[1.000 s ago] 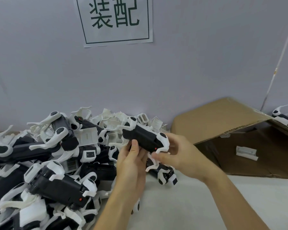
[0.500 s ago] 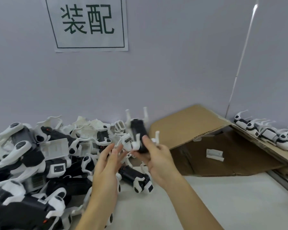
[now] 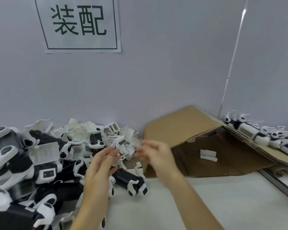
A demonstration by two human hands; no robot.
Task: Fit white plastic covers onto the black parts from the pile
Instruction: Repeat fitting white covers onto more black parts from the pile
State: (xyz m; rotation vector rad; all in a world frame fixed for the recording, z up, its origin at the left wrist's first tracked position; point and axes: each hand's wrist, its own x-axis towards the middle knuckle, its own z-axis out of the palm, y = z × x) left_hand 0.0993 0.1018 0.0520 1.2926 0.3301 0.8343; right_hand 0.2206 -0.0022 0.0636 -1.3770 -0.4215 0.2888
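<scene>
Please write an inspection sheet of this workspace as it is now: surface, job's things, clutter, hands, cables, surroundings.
Surface: pale flat tabletop, bare part at right front.
Job's things: big pile of black parts with white plastic covers at left; one black part with white arms lies apart by the pile's edge; loose small white covers at the back.
Clutter: flattened brown cardboard box with one white piece on it; further black-and-white units on its right flap.
Hands: left hand and right hand both empty, fingers spread, blurred.
Cables: nothing seen.
Surroundings: grey wall; white paper sign with two green characters.
</scene>
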